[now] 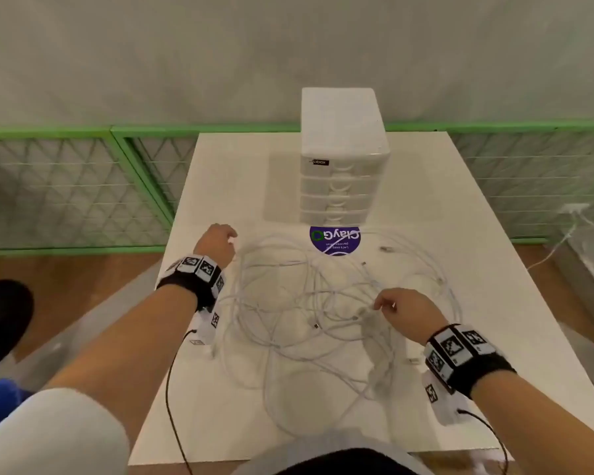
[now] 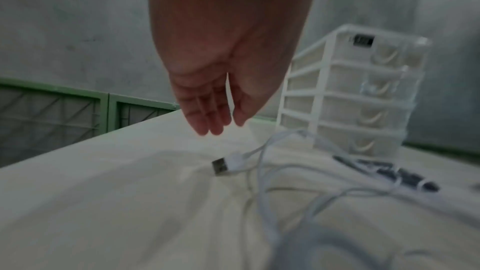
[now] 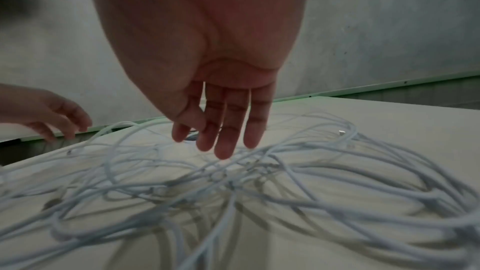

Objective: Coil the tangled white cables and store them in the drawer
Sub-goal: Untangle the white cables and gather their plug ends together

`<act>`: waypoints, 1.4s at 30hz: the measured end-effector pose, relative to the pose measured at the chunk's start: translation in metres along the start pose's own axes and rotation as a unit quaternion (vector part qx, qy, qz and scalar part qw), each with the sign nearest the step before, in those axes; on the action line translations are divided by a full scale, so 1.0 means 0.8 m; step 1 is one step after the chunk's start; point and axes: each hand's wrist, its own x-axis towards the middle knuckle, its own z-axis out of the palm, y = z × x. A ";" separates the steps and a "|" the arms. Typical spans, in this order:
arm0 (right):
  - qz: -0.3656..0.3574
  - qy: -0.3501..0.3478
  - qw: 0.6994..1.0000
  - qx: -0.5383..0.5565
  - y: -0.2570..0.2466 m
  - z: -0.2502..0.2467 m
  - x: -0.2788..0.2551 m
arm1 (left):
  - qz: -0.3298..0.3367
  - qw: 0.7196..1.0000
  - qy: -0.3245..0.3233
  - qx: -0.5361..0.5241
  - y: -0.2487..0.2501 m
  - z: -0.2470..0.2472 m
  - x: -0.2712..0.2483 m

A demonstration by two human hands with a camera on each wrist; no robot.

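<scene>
A tangle of white cables [image 1: 309, 303] sprawls loosely over the middle of the white table [image 1: 494, 303]. A white plastic drawer unit [image 1: 343, 156] with several shut drawers stands behind it. My left hand [image 1: 218, 243] hovers at the tangle's far left edge, fingers straight and empty [image 2: 210, 118], just above a USB plug [image 2: 223, 166]. My right hand [image 1: 402, 306] hangs over the right side of the tangle with fingers [image 3: 228, 141] extended down toward the strands [image 3: 259, 171], holding nothing.
A round purple sticker [image 1: 335, 240] lies on the table in front of the drawer unit. A green mesh fence [image 1: 76, 186] runs behind and left of the table. Another white cord [image 1: 563, 234] hangs off to the right.
</scene>
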 end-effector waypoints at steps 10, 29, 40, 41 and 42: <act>0.047 0.038 0.998 0.032 0.049 -0.020 -0.013 | -0.013 0.986 -0.127 0.105 -0.006 0.014 0.010; -0.059 0.141 0.973 0.174 -0.060 -0.046 -0.045 | 0.148 0.969 0.007 -0.196 0.097 -0.062 -0.072; -0.194 0.216 0.886 0.361 -0.189 -0.065 0.020 | 0.206 0.922 -0.073 -0.321 0.165 -0.058 -0.106; -0.198 0.185 0.889 0.369 -0.193 -0.062 0.022 | 0.198 0.916 -0.071 -0.342 0.163 -0.060 -0.108; -0.203 0.159 0.891 0.373 -0.196 -0.056 0.025 | 0.193 0.912 -0.073 -0.355 0.160 -0.063 -0.109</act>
